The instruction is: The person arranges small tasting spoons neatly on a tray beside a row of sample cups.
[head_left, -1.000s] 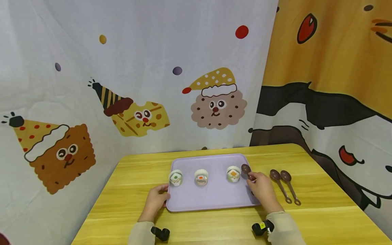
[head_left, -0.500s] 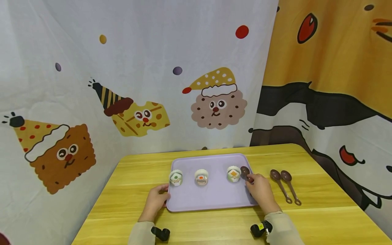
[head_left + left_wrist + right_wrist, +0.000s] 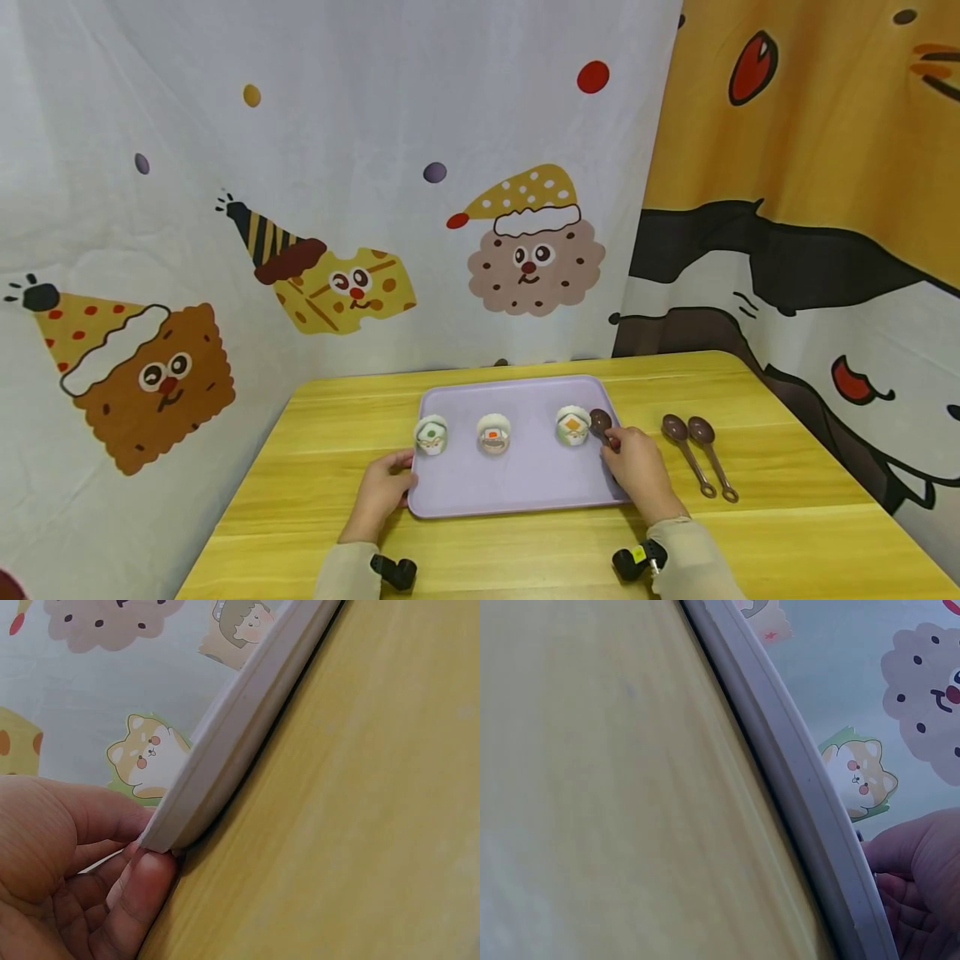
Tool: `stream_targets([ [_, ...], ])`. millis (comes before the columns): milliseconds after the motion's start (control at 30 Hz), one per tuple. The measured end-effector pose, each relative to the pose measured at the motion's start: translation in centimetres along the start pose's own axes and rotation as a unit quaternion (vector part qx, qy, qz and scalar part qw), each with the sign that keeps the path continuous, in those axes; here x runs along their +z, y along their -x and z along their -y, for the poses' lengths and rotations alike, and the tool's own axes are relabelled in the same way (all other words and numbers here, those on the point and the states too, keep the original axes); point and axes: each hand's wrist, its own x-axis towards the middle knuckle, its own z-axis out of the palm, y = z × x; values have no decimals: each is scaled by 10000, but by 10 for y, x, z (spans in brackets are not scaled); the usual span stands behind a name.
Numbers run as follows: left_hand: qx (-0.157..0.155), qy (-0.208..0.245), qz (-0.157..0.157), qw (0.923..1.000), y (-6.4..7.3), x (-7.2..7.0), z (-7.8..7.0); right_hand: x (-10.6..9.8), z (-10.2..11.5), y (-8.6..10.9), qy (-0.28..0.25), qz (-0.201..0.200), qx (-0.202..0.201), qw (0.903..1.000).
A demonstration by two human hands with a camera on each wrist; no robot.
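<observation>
At the left rim of the lilac tray point(image 3: 517, 492), my left hand point(image 3: 382, 492) pinches the edge; in the left wrist view the thumb point(image 3: 142, 889) lies against the rim near its corner. My right hand point(image 3: 641, 471) holds a brown spoon point(image 3: 599, 419) by its handle over the tray's right side, bowl pointing away from me. That bowl sits right beside a small white cup-like piece with an orange diamond point(image 3: 573, 426). Two similar pieces stand on the tray, one with a red-orange square point(image 3: 493, 435) and one with a green dot point(image 3: 431, 435). In the right wrist view the tray wall hides the spoon's bowl.
Two more brown spoons lie side by side to the right, a nearer one point(image 3: 686, 450) and a farther one point(image 3: 712, 454). The yellow wood-grain table point(image 3: 517, 558) carries everything. Behind its back edge hangs a curtain point(image 3: 360, 125) printed with cartoon figures.
My right hand has shifted slightly left, and the spoon's bowl has come down and closer to the piece with the orange diamond. My left hand stays at the tray's edge.
</observation>
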Motion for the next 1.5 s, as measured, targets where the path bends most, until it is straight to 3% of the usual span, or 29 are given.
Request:
stream_targets([
  [667,49,-6,29,10000,1,2,1,2,0,2,17,-98,-29,9999],
  [967,49,36,34,10000,0,1,1,1,2,2,77,-28,141,9999],
  [1500,13,18,47,10000,1,0,0,-3,1,1,-178,-121,235,9995],
])
